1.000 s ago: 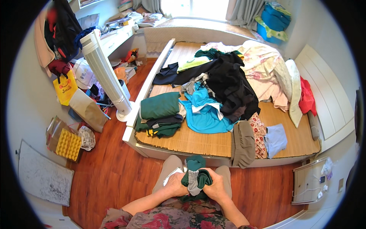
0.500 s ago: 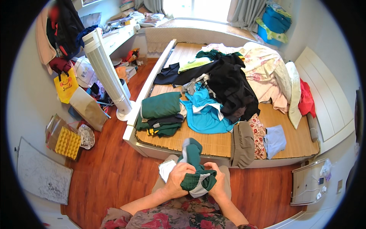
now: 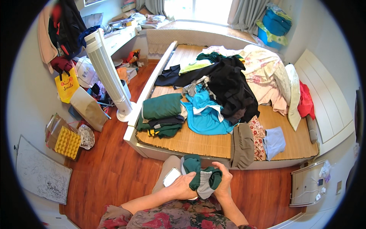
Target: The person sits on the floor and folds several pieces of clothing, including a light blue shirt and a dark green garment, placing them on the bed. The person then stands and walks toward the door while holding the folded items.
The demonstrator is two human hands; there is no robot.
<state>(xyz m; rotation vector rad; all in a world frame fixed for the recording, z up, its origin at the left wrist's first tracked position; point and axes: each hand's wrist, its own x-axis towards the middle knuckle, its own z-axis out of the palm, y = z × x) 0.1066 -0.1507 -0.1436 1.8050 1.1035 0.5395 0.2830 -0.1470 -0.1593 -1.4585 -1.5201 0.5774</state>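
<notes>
Above my lap is a bunched dark green garment (image 3: 193, 165) with light grey panels and a gathered band, rolled into a small bundle. My left hand (image 3: 183, 187) is closed on its left side, the fingers partly hidden beneath the cloth. Against the right side of the bundle my right hand (image 3: 225, 182) curls its fingers, the index finger raised over the top edge. On my left thigh, beside the left hand, lies a white flat piece (image 3: 172, 177) whose kind I cannot make out.
The bed (image 3: 206, 143) ahead holds a folded green stack (image 3: 162, 106), a blue shirt (image 3: 206, 122), black clothes (image 3: 230, 84), brown folded trousers (image 3: 242, 147) and a light blue folded cloth (image 3: 274, 142). A white tower fan (image 3: 108, 72) stands left of it; bags and cartons line the left wall.
The garment has been drawn in shorter and lower toward my lap. My left hand has shifted right across it, and the right hand's fingers have risen along its side.
</notes>
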